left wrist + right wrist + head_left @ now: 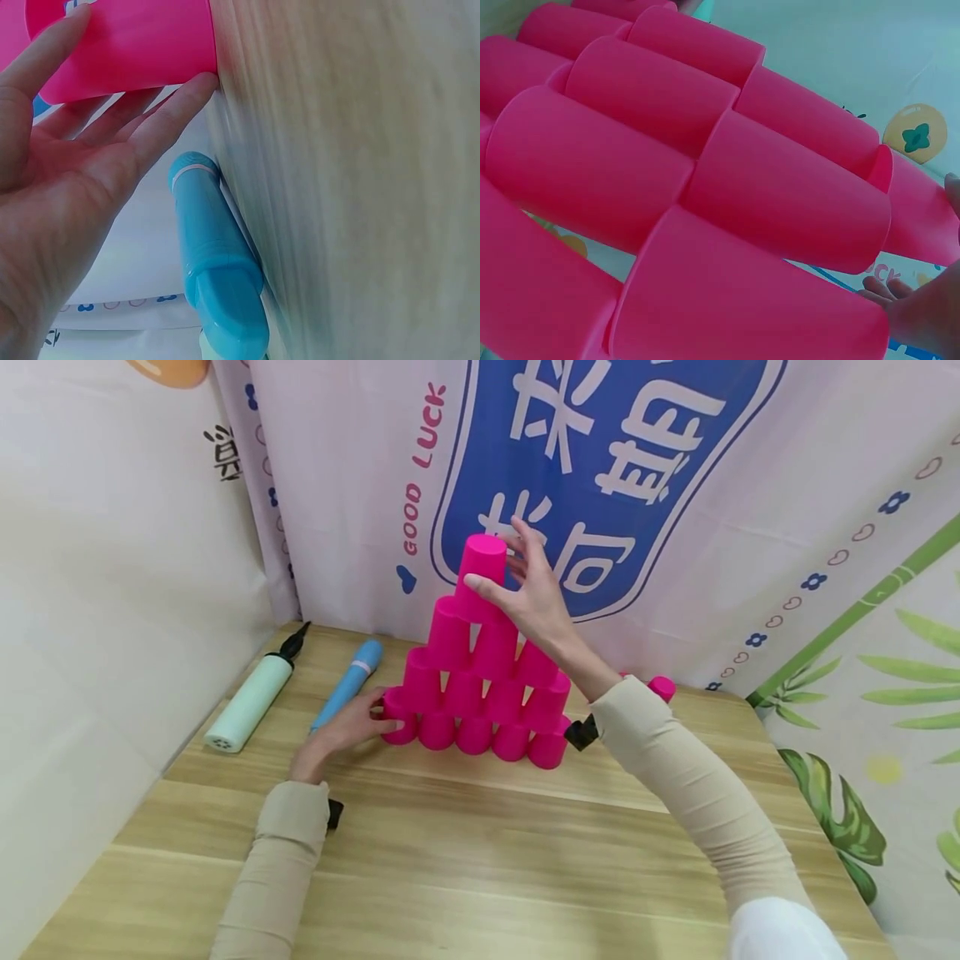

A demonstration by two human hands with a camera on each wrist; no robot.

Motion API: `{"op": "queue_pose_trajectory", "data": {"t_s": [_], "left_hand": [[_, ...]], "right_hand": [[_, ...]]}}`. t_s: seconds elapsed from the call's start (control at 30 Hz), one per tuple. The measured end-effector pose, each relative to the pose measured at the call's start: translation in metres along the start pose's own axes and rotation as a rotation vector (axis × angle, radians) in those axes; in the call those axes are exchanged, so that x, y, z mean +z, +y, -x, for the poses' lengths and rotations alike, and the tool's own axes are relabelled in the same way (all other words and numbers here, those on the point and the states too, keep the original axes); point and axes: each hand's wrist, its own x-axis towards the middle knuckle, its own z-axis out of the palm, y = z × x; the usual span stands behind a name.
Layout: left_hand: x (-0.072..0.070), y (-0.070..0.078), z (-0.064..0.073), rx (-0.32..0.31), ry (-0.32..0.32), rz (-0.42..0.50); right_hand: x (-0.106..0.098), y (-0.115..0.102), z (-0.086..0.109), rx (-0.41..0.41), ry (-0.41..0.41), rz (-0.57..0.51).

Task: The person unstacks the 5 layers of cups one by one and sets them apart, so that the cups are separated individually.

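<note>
A pyramid of upside-down pink cups (463, 695) stands on the wooden table, in rows that narrow upward. My right hand (536, 597) holds the topmost pink cup (483, 560), thumb across its front and the other fingers round its far right side. That cup (922, 214) shows at the edge of the right wrist view, between thumb and fingers. Low on the left, my left hand (352, 720) touches the end cup (400, 717) of the bottom row. Its fingers lie fairly straight along the cup (142, 45) in the left wrist view. Part of the upper rows is hidden behind my right hand.
A mint-green hand pump (251, 702) with a black nozzle lies at the table's left. Between it and the pyramid is a blue cylinder (348, 685) with a pale band. Another pink cup (662, 687) shows behind my right sleeve. A printed curtain (352, 527) hangs behind.
</note>
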Motion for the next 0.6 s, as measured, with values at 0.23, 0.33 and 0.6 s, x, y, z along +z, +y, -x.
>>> {"op": "queue_pose_trajectory", "data": {"t_s": [0.23, 0.33, 0.6], "left_hand": [[-0.0043, 0.0028, -0.0023, -0.011, 0.010, 0.003], [-0.0044, 0.0020, -0.0026, -0.030, 0.012, -0.010], [-0.0012, -0.0008, 0.0000, -0.041, 0.002, -0.016]], "right_hand": [[0.0048, -0.0016, -0.0041, -0.040, -0.002, -0.079], [0.0069, 0.0001, -0.0038, -0.049, -0.022, -0.100], [0.0071, 0.0015, 0.0014, -0.057, -0.003, -0.085]]}}
